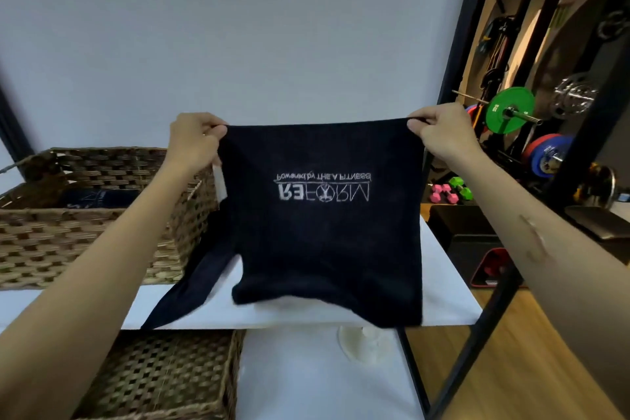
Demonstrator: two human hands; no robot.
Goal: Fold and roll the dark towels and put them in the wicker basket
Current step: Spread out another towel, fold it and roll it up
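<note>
A dark navy towel (324,242) with white mirrored lettering hangs spread in front of me above the white shelf (446,286). My left hand (196,141) pinches its upper left corner and my right hand (439,131) pinches its upper right corner, keeping the top edge taut. The towel's lower part droops onto the shelf, with a flap trailing to the lower left. The wicker basket (102,228) stands on the shelf to the left, and a dark rolled towel (102,198) lies inside it.
A second wicker basket (163,378) sits on the lower shelf, beside a white stand (361,344). A black metal frame post (491,300) runs down on the right. Gym weights, dumbbells (450,191) and a rack fill the far right.
</note>
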